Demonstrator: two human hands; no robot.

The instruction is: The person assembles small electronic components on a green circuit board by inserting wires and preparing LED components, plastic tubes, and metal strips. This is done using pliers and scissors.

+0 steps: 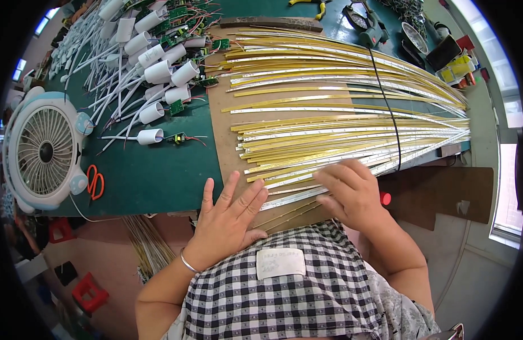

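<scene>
My left hand [227,215] lies flat with fingers spread at the near left of a cardboard sheet [226,136], beside the ends of the nearest strips. It grips nothing. Many long, thin LED strips [307,136], yellow and silver-white, fan across the sheet and converge at the far right. My right hand [352,195] hovers over or rests on the nearest strips, fingers bent, with a gap between thumb and forefinger. Whether its fingertips touch a strip is hard to see. A few thin, dark-edged strips [298,213] lie between my hands near the table edge.
White lamp caps [151,136] with green circuit boards [175,138] and wires pile up at the left. A fan [45,150] and orange-handled scissors [93,182] sit at the green table's left. A black cable [386,102] crosses the strips. Yellow-handled pliers [315,5] lie at the back.
</scene>
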